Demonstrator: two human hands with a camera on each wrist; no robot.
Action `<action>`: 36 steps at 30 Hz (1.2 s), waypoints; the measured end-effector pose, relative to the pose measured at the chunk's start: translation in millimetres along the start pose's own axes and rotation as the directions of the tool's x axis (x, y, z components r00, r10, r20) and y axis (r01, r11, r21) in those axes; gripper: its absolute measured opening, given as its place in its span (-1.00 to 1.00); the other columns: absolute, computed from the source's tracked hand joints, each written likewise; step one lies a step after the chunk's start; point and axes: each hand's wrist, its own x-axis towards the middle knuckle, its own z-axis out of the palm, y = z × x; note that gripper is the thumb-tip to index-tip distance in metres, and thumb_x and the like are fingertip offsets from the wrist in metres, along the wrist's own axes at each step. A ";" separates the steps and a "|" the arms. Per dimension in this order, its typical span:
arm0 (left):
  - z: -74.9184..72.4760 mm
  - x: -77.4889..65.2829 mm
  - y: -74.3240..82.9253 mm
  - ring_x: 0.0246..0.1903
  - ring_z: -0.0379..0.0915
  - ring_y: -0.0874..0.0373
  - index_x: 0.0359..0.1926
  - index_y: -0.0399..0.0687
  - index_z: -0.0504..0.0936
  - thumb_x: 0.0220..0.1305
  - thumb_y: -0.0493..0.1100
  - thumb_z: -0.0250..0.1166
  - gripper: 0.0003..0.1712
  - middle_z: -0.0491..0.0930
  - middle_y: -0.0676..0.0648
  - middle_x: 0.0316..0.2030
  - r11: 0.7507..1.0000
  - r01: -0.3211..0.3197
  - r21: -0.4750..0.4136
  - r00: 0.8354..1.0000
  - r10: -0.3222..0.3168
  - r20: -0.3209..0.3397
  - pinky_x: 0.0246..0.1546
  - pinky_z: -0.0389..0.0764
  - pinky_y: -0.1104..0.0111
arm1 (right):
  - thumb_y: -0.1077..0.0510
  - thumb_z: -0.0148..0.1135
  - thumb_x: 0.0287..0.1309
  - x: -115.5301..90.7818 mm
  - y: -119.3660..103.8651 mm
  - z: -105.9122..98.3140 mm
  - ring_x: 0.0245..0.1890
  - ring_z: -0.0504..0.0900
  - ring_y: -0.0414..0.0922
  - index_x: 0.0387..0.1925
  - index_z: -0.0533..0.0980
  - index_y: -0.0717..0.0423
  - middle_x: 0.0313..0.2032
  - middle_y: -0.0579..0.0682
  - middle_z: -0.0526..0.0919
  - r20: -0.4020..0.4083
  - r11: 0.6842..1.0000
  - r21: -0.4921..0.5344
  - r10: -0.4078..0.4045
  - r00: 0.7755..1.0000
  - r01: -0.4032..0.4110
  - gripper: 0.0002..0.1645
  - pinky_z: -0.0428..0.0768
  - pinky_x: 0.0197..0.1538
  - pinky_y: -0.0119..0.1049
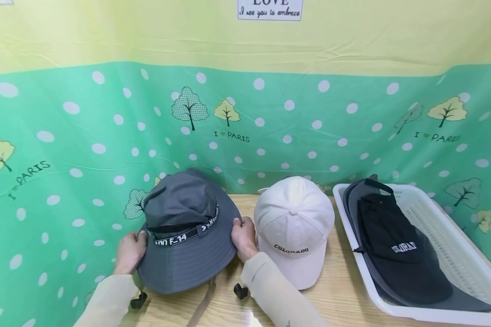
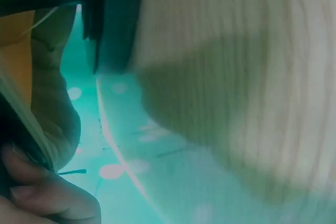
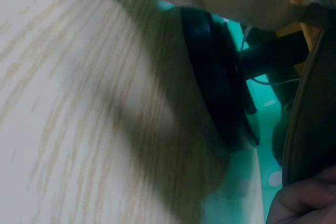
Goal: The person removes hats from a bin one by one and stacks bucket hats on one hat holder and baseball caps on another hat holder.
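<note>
A dark grey bucket hat [image 1: 184,218] with a lettered band fills the left of the head view, its brim tilted toward me. My left hand [image 1: 130,252] grips the brim's left edge. On the opposite side, my right hand [image 1: 244,236] pinches the brim between thumb and fingers. Below the hat hangs a tan strap [image 1: 204,304], which also crosses the top of the right wrist view. Under the brim, the right wrist view shows a dark round disc [image 3: 210,77] with a short post. Right beside my right hand stands a white cap [image 1: 294,227] marked COLORADO.
At the right, a white plastic basket [image 1: 454,227] holds a black cap [image 1: 397,250] and grey headwear beneath it. A green and yellow printed cloth [image 1: 286,136] hangs behind the wooden table [image 1: 335,295] and along its left side.
</note>
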 end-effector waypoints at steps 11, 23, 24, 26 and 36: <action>1.5 4.1 -2.0 -0.67 0.25 0.03 -0.65 -0.11 0.25 0.40 -0.10 -0.16 -0.57 0.24 -0.08 -0.69 0.995 -0.012 0.100 0.993 0.000 0.118 -0.65 0.28 0.26 | 0.15 0.04 0.30 2.7 6.7 -0.1 -0.34 0.49 -0.04 -0.46 0.44 0.17 -0.43 0.06 0.51 0.029 0.995 -0.098 0.035 0.999 -0.032 -0.77 0.47 -0.21 -0.15; 3.9 7.6 -6.5 -0.52 0.39 -0.10 -0.49 -0.30 0.39 0.41 -0.13 -0.20 -0.58 0.43 -0.28 -0.53 0.986 -0.011 0.164 0.990 -0.012 0.137 -0.51 0.43 0.06 | 0.11 0.06 0.29 5.3 15.7 1.0 -0.45 0.46 -0.05 -0.56 0.41 0.14 -0.50 0.04 0.47 0.048 0.991 -0.120 0.057 0.997 -0.051 -0.69 0.43 -0.35 -0.22; 4.0 7.8 -6.2 -0.50 0.42 -0.13 -0.47 -0.31 0.40 0.42 -0.13 -0.20 -0.57 0.44 -0.31 -0.51 0.986 -0.008 0.169 0.992 -0.014 0.127 -0.50 0.44 0.04 | 0.10 0.07 0.29 5.8 15.8 1.1 -0.45 0.46 -0.05 -0.56 0.41 0.13 -0.49 0.04 0.47 0.045 0.991 -0.119 0.060 0.997 -0.054 -0.69 0.43 -0.34 -0.21; 4.3 8.6 -5.4 -0.47 0.45 -0.19 -0.43 -0.34 0.42 0.43 -0.13 -0.20 -0.57 0.46 -0.36 -0.47 0.983 0.000 0.182 0.993 -0.021 0.112 -0.48 0.44 0.01 | 0.10 0.07 0.30 6.9 16.3 0.8 -0.45 0.46 -0.04 -0.56 0.40 0.13 -0.49 0.05 0.47 0.035 0.991 -0.123 0.053 0.998 -0.049 -0.69 0.43 -0.34 -0.20; 5.9 8.9 -9.5 -0.45 0.45 -0.26 -0.46 -0.34 0.43 0.39 -0.13 -0.18 -0.58 0.47 -0.40 -0.45 0.979 0.009 0.203 0.994 -0.032 0.106 -0.46 0.44 -0.02 | 0.08 0.06 0.31 7.2 19.2 4.9 -0.45 0.44 -0.05 -0.54 0.38 0.10 -0.49 0.03 0.45 0.043 0.990 -0.129 0.068 0.997 -0.062 -0.69 0.40 -0.34 -0.22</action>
